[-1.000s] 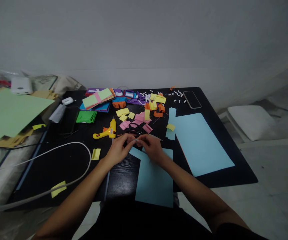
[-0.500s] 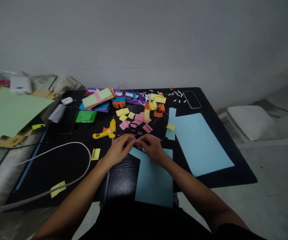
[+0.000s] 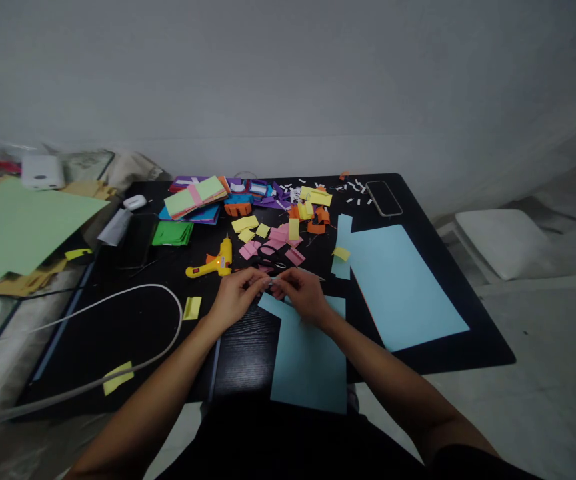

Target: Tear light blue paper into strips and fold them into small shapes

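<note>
My left hand [image 3: 237,298] and my right hand [image 3: 305,295] meet at the fingertips near the middle of the table. Both are closed in a pinch on a small pale piece of paper [image 3: 270,283], mostly hidden by the fingers. Below my right hand a light blue sheet [image 3: 310,370] reaches over the front edge, with a narrow blue strip [image 3: 271,305] at its upper left. Just beyond the fingers lie black-handled scissors [image 3: 279,261], partly covered. A yellow glue gun [image 3: 214,264] rests left of them, its small light glowing.
Pink paper pieces [image 3: 279,235], yellow, orange and purple scraps spread behind my hands. Large blue sheets [image 3: 404,287] lie right, with a phone [image 3: 385,199] behind. A white cable [image 3: 175,333] loops across the left side. Green folded paper [image 3: 173,233] sits back left.
Almost nothing differs. My hands stay together at the same spot, with the fingers shifting very slightly; the things on the table have kept their places.
</note>
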Tool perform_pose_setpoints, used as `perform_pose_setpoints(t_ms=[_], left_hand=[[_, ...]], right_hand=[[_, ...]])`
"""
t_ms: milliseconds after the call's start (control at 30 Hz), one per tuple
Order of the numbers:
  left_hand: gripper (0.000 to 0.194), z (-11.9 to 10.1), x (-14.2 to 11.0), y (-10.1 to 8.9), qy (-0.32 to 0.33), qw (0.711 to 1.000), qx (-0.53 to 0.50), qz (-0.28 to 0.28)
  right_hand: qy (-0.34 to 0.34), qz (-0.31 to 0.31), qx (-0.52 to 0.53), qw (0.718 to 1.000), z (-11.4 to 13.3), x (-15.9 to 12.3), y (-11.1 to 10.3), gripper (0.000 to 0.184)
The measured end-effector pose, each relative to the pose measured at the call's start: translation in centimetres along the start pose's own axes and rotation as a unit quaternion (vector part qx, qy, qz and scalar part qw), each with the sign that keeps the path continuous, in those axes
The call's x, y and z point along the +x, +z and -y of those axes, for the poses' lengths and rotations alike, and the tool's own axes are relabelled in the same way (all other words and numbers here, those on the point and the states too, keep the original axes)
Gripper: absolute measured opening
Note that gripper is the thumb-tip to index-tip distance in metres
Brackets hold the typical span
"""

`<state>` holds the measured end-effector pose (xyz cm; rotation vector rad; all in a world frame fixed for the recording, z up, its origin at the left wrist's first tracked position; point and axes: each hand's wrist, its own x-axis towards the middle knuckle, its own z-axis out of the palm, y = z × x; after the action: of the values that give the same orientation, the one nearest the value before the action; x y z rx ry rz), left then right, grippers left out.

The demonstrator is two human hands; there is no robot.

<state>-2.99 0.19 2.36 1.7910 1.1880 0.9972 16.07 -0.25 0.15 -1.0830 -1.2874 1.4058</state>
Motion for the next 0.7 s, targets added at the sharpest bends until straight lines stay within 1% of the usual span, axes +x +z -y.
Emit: perform_pose_setpoints(t_ms=[100,233,333,433,533,700], left_hand=[[0.026,-0.12,-0.10,-0.03,0.004,1.000,0.005,-0.008],[0.020,-0.03,-0.08,0.15,0.021,0.999,0.027,-0.039],[0.017,-0.01,0.04,0.36,0.025,0.998,0.018,-0.046],[0.018,-0.06,0.11,0.50,0.000,0.999,-0.024,-0.041],[0.022,0.00,0.11,0.54,-0.031,0.997,-0.060,-0.029],[0.025,0.41,0.01,0.58,-0.038,0.997,-0.056,-0.028]], right_hand=[[0.002,0.002,0.006,1.000,0.07,-0.01,0.05,0.037],[0.017,0.000,0.028,0.999,0.03,0.12,0.03,0.040],[0.017,0.001,0.045,0.999,0.10,0.21,-0.01,0.040],[0.015,-0.002,0.064,0.998,0.15,0.22,-0.04,0.041],[0.007,-0.019,0.065,0.998,0.01,0.21,-0.09,0.044],[-0.001,-0.046,0.035,0.998,-0.29,0.23,-0.22,0.040]])
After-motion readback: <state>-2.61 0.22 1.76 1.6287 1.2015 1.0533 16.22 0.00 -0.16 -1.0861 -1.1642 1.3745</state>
